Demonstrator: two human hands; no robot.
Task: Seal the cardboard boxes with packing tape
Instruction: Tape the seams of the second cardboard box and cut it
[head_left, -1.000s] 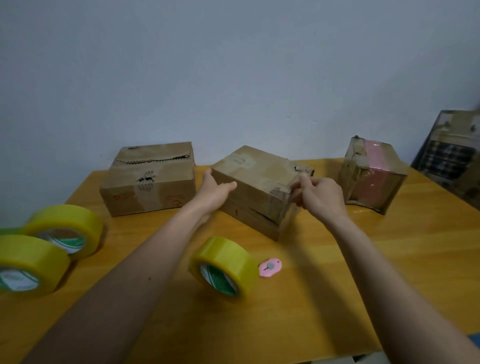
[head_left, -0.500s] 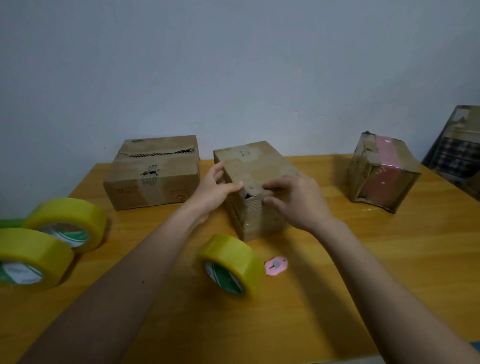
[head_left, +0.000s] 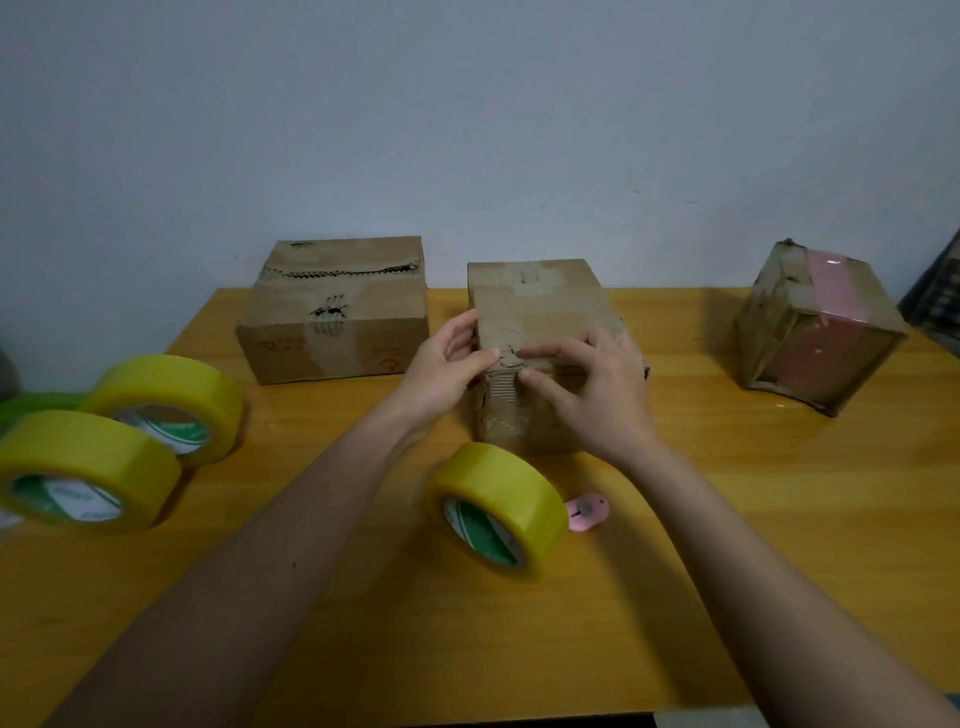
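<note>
A worn middle cardboard box (head_left: 537, 306) stands on the wooden table (head_left: 779, 493), its short end facing me. My left hand (head_left: 447, 371) grips the box's near left edge, thumb on the front top rim. My right hand (head_left: 597, 395) lies over the near right corner, fingers pressing the torn front flap. A yellow tape roll (head_left: 498, 509) stands on edge just in front of the box. Beside it lies a small pink cutter (head_left: 587, 512).
A wider cardboard box (head_left: 332, 312) with a torn top sits at the back left. A box wrapped in pink tape (head_left: 815, 327) stands tilted at the right. Two more yellow tape rolls (head_left: 166, 410) (head_left: 83, 470) rest at the left. The wall is close behind.
The middle box has been turned from a diagonal pose so its short end faces me. Both hands shifted onto its near top edge.
</note>
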